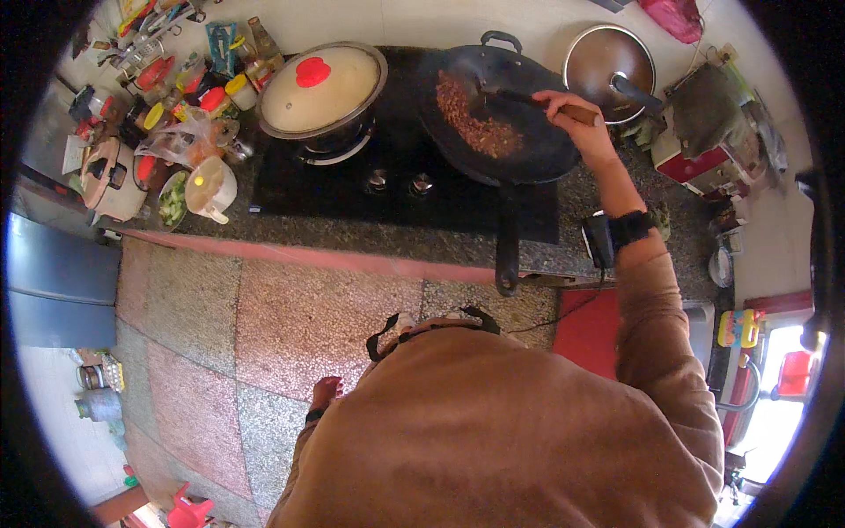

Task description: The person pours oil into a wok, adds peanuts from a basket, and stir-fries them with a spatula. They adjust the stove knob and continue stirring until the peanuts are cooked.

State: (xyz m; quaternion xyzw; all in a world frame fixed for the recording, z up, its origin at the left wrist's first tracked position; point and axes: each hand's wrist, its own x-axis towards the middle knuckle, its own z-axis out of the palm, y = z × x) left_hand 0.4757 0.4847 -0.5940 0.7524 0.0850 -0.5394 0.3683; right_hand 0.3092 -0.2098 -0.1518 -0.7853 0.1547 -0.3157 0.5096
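My right hand [575, 117] is closed on the wooden handle of a spatula [521, 99], whose dark blade reaches into a black wok [541, 155]. Chopped reddish-brown food [478, 125] lies in a curved band along the wok's left and lower side. The wok sits on the right part of a black glass cooktop [317, 191], its long handle pointing towards me. On the left burner stands a pot under a domed lid [330, 92] with a red knob. My left hand [327, 393] hangs low beside my body over the floor, its fingers partly hidden; no held object shows.
Left of the cooktop crowd jars, bottles, a white cup [211, 188], a bowl of cut green vegetables [173, 201] and a rice cooker [113, 178]. A lid [610, 72] leans on the wall right of the wok. A black device [597, 241] with a cord lies near my right forearm.
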